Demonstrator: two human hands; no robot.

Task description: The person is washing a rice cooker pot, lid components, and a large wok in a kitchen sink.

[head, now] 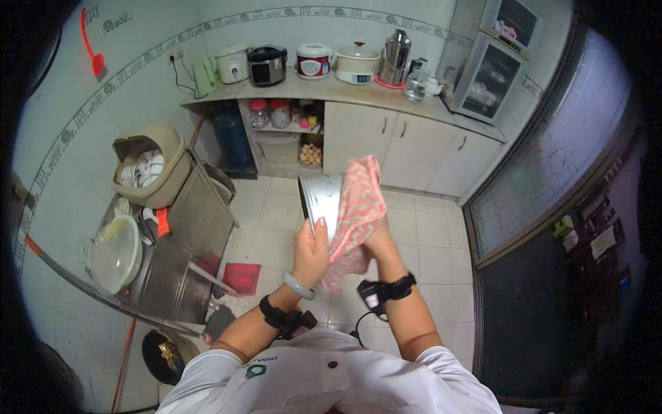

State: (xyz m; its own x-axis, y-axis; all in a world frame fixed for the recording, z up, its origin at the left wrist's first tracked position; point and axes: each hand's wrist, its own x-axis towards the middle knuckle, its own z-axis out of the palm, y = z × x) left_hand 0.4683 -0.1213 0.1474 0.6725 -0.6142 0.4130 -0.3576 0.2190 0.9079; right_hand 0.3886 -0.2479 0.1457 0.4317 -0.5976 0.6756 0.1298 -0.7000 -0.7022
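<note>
A silver metal pot [325, 195] is tilted on its side in front of me, its dark-edged rim facing left. My left hand [312, 248] grips it near the rim, thumb on the outer wall. Against the pot's right side lies a pink and beige wavy-striped cloth [359, 199]. My right hand [380, 240] is under this cloth and holds it to the pot; its fingers are hidden. Part of the cloth hangs down between my wrists.
A counter [310, 91] along the back bears several cookers, a steel flask [395, 57] and a glass jug [415, 85]. At left, a metal cabinet [181, 253] carries a beige dish box [170, 181] and a white basin [118, 253]. A bin [163, 357] and red dustpan [241, 278] stand low left.
</note>
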